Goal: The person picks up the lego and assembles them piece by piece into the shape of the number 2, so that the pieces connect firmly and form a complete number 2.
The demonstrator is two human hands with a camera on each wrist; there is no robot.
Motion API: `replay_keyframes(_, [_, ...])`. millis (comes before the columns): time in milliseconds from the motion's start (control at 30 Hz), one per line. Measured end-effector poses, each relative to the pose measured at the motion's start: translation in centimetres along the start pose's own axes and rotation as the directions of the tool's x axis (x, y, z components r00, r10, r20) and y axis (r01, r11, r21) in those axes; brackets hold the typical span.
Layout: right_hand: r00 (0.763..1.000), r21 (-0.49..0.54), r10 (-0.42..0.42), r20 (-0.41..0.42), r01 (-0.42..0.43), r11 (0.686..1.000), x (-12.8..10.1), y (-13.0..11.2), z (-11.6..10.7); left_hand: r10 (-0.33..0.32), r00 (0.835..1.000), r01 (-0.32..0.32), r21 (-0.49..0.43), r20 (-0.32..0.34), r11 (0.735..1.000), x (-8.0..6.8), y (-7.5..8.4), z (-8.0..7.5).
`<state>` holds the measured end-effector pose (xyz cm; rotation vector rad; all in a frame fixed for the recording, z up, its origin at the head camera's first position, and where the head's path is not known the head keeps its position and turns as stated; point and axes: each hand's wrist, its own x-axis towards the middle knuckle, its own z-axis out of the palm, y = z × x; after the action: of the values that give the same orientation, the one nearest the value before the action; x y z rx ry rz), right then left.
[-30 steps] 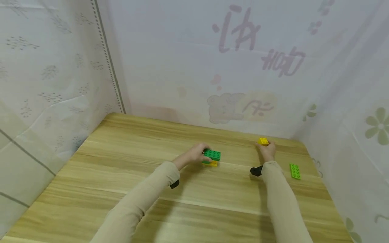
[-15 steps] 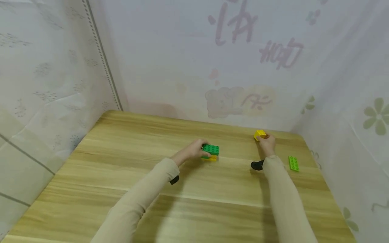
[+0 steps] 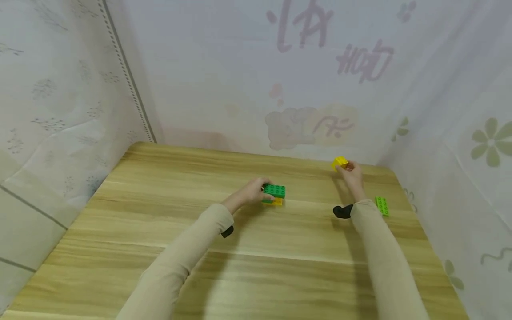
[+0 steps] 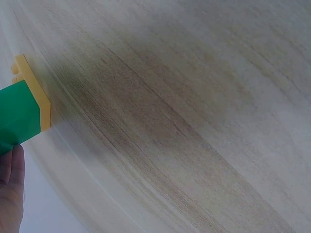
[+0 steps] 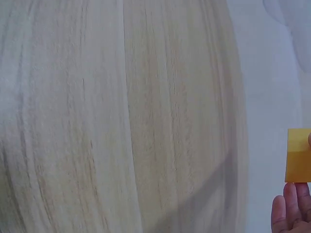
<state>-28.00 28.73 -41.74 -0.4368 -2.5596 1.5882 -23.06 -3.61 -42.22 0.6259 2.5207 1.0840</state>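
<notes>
A: Head view; what have you got on the left hand (image 3: 251, 194)?

B: I read it as gripping the green brick (image 3: 274, 191) from its left end, fingers curled onto it; that brick sits on a flat yellow plate (image 3: 274, 202) which lies on the wooden table (image 3: 160, 213), about mid-table; in the left wrist view I see the green brick (image 4: 18, 114) with the yellow plate (image 4: 35, 92) flush against it, and one fingertip (image 4: 13, 170) just below the green; the rest of the hand is out of that frame

A: And the right hand (image 3: 351, 175)?

B: Raised off the table near the far right corner, fingers pinched round a small yellow brick (image 3: 339, 162); the brick is tilted and clear of the wood; in the right wrist view I catch only a flat face of the yellow brick (image 5: 298, 155) at the frame edge with fingertips (image 5: 286, 211) under it; how tightly they close I cannot tell from there; the head view shows the pinch

A: Anything else on the table?

B: A light green plate (image 3: 382, 206) lying flat just right of the right forearm, near the table's right edge; a dark wrist-worn unit (image 3: 342, 211) shows at the right cuff; patterned sheeting (image 3: 256, 80) hangs behind and at both sides; both sleeves are beige
</notes>
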Motion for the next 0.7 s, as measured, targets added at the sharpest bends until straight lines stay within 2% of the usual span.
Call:
replay_keyframes(300, [0.996, -0.022, -0.069, 0.055, 0.070, 0.997, -0.8, -1.3, 0.6, -0.014, 1.000, 0.014, -0.001, 0.007, 1.000, 0.2, -0.2, -0.2])
replay_keyframes(700, [0.975, 0.003, -0.139, 0.172, 0.141, 0.990, -3.8, -4.0, 1.7, -0.015, 1.000, 0.015, -0.019, 0.022, 1.000, 0.4, -0.1, -0.2])
